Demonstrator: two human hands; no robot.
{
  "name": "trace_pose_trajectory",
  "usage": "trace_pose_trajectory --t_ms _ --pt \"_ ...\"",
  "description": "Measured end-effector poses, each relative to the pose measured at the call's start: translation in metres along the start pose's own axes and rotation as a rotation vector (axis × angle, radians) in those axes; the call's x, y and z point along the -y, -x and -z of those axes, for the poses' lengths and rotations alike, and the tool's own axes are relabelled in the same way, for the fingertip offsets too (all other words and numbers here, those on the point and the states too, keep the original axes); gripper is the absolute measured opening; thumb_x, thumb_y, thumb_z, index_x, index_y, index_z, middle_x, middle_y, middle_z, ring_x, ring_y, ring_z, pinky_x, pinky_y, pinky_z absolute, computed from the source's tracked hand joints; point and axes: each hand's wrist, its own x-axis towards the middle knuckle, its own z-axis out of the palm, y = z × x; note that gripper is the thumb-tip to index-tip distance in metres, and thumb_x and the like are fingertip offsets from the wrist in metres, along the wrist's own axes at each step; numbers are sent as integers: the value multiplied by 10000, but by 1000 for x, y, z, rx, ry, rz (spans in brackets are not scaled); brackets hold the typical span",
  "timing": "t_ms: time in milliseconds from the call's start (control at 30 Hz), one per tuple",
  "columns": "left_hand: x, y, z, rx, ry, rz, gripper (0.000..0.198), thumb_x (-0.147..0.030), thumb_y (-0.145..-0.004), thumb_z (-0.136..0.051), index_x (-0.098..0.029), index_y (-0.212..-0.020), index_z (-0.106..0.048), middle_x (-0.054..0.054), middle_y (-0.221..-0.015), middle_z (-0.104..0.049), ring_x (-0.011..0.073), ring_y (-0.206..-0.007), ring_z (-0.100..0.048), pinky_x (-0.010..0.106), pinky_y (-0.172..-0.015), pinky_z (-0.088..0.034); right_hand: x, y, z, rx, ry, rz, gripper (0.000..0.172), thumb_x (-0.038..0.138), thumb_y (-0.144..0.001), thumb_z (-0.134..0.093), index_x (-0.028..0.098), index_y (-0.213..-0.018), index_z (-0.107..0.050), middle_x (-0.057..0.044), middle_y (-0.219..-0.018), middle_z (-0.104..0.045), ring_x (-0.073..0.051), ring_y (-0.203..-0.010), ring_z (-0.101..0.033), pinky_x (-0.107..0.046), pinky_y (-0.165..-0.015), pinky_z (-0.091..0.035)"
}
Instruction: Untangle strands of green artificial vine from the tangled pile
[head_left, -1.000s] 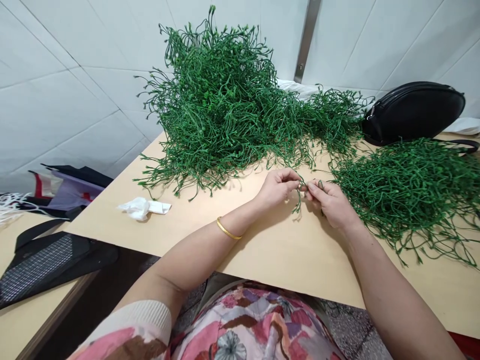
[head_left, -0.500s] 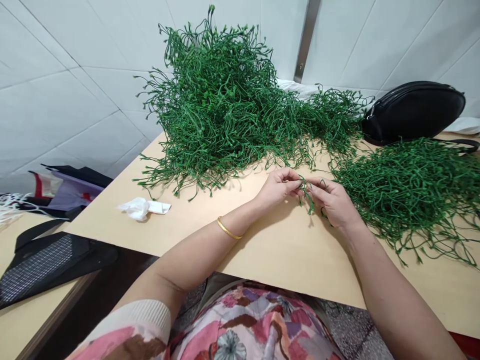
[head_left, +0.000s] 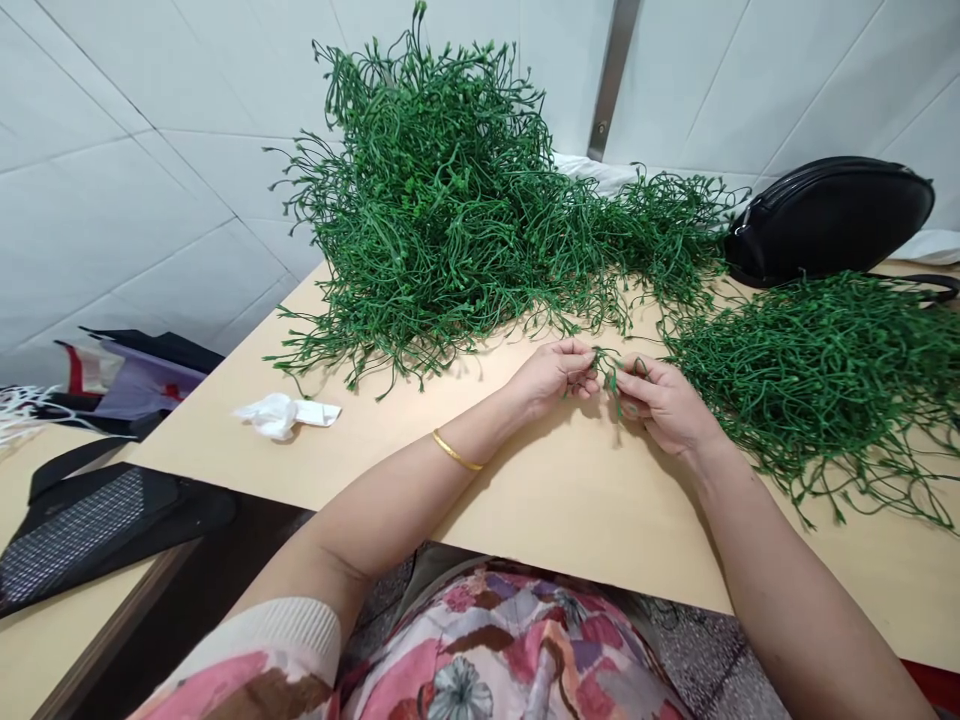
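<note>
Two nearly closed pinches, left hand (head_left: 551, 377) and right hand (head_left: 669, 405), on artificial green-stem sprig (head_left: 611, 366), seemingly unfinished. Cannot tell done from waiting between back heap (head_left: 450, 210) and right heap (head_left: 817, 380).

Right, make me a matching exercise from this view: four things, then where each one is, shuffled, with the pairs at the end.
1. Black bag
2. Gold bangle
3. Green sprig
4. Crumpled white scrap

A. Around the left forearm
B. On the table, toward picture left
C. Beyond the right-hand green heap
D. Between left hand and right hand

Pairs: 1-C, 2-A, 3-D, 4-B
</note>
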Motion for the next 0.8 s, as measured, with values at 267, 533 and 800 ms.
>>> trace_pose_trajectory --t_ms 267,533,800 --pt "2 -1 -1 -100 -110 -84 92 -135 -700 -598 -128 -690 -507 -36 -514 -509 50 -415 -481 174 -421 -343 0 -2 4 -141 40 65 368 507 -617 -685 158 -673 -583 17 -624 -498 -24 -432 -292 -193 -367 -160" --pt "2 5 -7 -76 -349 -235 109 -130 -726 -565 -133 -637 -501 -46 -481 -470 44 -414 -422 191 -420 -312 -4 -1 3 -62 316 168 281 416 -660 -672 154 -645 -569 51 -532 -436 -43 -451 -315 -209 -414 -220" --pt "0 5 -5 2 -233 -149 177 -3 -582 -544 -132 -699 -515 -49 -558 -522 42 -437 -471 202 -478 -369 -2 -5 5 -70 217 159 304 416 -586 -707 159 -619 -549 70 -508 -394 -39 -436 -267 -215 -424 -226"
